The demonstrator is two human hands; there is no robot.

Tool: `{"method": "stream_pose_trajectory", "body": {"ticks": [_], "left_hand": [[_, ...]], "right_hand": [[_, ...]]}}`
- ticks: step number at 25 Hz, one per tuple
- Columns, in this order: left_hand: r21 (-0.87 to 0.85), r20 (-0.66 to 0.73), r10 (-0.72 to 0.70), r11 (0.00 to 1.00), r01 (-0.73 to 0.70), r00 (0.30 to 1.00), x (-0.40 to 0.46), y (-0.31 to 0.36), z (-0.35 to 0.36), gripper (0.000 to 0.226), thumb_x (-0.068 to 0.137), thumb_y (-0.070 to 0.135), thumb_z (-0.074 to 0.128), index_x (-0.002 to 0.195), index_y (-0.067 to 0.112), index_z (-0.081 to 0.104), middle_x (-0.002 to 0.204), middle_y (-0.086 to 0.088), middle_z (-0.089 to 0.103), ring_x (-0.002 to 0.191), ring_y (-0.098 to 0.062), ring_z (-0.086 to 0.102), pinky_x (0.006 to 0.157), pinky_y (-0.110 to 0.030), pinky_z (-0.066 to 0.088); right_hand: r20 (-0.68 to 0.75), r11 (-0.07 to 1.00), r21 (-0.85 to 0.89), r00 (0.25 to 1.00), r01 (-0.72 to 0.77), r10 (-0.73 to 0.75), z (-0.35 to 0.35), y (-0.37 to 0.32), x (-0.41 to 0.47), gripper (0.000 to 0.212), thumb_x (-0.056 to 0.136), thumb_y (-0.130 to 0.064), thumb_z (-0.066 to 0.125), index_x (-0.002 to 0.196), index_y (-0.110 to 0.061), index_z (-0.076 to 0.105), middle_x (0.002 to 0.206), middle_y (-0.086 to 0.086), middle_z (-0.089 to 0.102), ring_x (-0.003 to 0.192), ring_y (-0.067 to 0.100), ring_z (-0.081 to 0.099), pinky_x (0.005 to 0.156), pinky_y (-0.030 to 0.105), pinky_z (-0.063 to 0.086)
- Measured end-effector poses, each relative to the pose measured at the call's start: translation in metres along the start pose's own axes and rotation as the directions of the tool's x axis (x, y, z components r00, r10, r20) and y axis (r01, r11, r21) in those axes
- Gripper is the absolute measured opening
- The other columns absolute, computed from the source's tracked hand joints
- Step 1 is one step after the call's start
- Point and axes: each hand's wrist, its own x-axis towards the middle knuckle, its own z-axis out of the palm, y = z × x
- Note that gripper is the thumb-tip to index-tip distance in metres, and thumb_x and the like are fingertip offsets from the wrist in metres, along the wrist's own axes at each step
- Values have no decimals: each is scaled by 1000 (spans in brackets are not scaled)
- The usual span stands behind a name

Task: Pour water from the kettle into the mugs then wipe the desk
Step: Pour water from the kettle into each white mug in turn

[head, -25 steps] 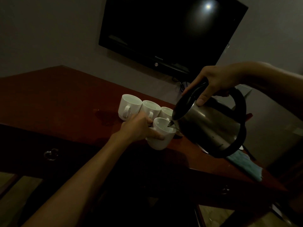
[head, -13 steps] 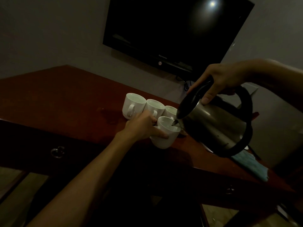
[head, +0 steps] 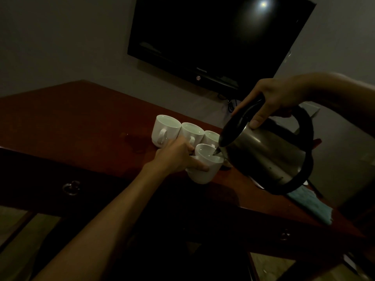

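Note:
My right hand (head: 278, 98) grips the black handle of a steel kettle (head: 265, 157), thumb pressed on its body. The kettle is tilted, its spout over a white mug (head: 205, 169). My left hand (head: 176, 157) holds that mug, tilted, near the front edge of the dark red wooden desk (head: 71, 122). Three more white mugs stand in a row behind: left mug (head: 165, 129), middle mug (head: 191, 131), right mug (head: 211, 136), partly hidden by the kettle. A blue-green cloth (head: 310, 205) lies on the desk at right, below the kettle.
A dark wet patch (head: 134, 141) lies on the desk left of the mugs. A black television (head: 213, 37) hangs on the wall above. Drawer pulls (head: 71, 187) show on the desk front. The room is dim.
The pose is nearly the same. The view has shifted slightly, and the kettle stays tipped over the held mug.

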Motion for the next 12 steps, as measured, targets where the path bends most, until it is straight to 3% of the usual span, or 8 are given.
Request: {"method": "stream_pose_trajectory", "body": {"ticks": [7,12], "left_hand": [[-9,7,9,1000,-9,1000,0,-1,1,56,63,51,86,110,22,74,108,6,74,106,-12,66,93,-45,55],[-5,23,1,1000,-1,1000,2,-3,1,58,63,54,84,110,22,73,108,5,74,107,-13,65,93,-44,55]], "right_hand": [[8,1000,25,1000,2,-2,0,2,1,65,55,-49,88,117,-46,67,64,6,60,41,14,43,38,23,40],[-10,1000,16,1000,-9,9,0,3,1,56,65,-36,81,118,-44,66,65,9,58,41,14,42,38,23,39]]}}
